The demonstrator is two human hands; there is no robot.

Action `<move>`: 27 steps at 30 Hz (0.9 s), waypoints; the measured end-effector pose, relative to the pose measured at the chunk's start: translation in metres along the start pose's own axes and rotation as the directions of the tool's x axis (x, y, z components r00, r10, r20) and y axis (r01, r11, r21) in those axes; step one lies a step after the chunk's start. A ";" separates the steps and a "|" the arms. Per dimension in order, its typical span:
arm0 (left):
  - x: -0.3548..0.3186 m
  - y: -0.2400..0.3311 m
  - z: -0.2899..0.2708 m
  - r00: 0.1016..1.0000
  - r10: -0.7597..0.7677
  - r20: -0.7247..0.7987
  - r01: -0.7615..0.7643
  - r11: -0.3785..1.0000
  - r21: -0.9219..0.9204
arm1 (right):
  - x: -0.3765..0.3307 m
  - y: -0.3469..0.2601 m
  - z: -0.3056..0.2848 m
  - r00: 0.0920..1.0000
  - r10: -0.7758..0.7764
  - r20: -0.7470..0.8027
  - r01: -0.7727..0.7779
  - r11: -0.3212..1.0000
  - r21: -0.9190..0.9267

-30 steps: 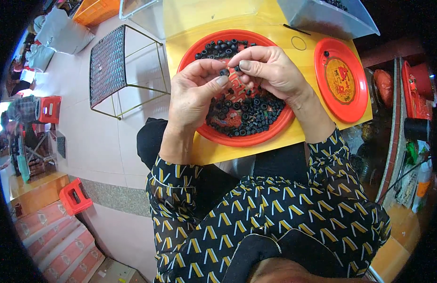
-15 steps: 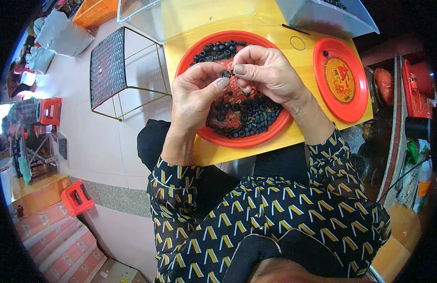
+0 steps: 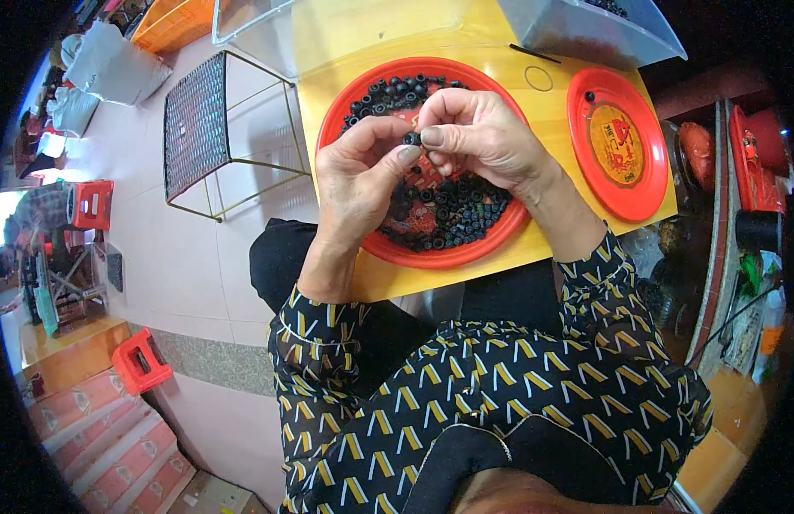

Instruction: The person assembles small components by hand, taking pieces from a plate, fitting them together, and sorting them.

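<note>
Both hands meet above a round red tray (image 3: pixel 452 257) on the yellow table. A small round black piece (image 3: pixel 411 138) sits between the thumb and forefinger of my left hand (image 3: pixel 350 176), which is closed in a pinch. My right hand (image 3: pixel 495 141) is pinched too, its thumb tip and forefinger against the right side of that piece. Whether it holds a second small part is hidden. Below, the tray carries ring-shaped black parts (image 3: pixel 401 87) at the far side and many smaller black parts (image 3: pixel 470 218) at the near side, over a printed bottom.
At the right lies a second red tray (image 3: pixel 645 184) with one black part (image 3: pixel 590 97) on it. Beyond are a thin black stick (image 3: pixel 534 53), a rubber band (image 3: pixel 539 79) and a clear bin (image 3: pixel 585 38) holding black parts. A woven stool (image 3: pixel 197 124) stands left of the table.
The black piece shows more plainly now, lying upright between the left fingertips. My right fingertips have shifted slightly, and the gap between the two thumbs looks a little different.
</note>
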State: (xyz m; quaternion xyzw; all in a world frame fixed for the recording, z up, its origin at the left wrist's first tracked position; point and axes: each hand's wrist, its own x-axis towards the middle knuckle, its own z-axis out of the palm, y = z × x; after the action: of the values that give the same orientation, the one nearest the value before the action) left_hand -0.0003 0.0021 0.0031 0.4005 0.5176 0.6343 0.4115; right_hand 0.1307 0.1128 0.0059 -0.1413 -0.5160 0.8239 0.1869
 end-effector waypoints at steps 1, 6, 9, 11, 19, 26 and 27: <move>-0.001 0.000 0.000 0.999 0.040 -0.006 -0.040 0.999 0.033 | 0.001 0.002 -0.003 0.999 0.025 0.041 -0.027 0.999 0.028; 0.002 -0.004 0.000 0.952 0.287 0.107 -0.304 0.930 0.208 | -0.004 -0.003 -0.006 0.986 0.145 0.086 -0.151 0.987 0.060; 0.000 0.006 -0.003 0.889 0.414 0.193 -0.455 0.841 0.291 | -0.003 -0.003 -0.005 0.938 0.182 0.294 -0.226 0.966 0.124; 0.000 0.010 -0.003 0.861 0.453 0.230 -0.507 0.797 0.329 | -0.004 -0.003 -0.003 0.942 0.158 0.296 -0.199 0.974 0.113; 0.005 0.008 -0.003 0.842 0.449 0.299 -0.537 0.749 0.389 | -0.004 0.000 -0.002 0.955 0.155 0.253 -0.177 0.982 0.070; 0.004 0.002 -0.006 0.892 0.396 0.220 -0.453 0.794 0.405 | -0.002 0.001 0.000 0.960 0.163 0.229 -0.174 0.984 0.028; 0.003 -0.001 -0.005 0.925 0.332 0.186 -0.379 0.856 0.351 | -0.002 0.004 -0.004 0.960 0.156 0.234 -0.172 0.984 0.050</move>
State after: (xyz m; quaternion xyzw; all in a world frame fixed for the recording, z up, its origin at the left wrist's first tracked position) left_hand -0.0059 0.0034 0.0015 0.5985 0.5223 0.5616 0.2316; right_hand 0.1336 0.1135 0.0007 -0.0808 -0.4917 0.8648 0.0619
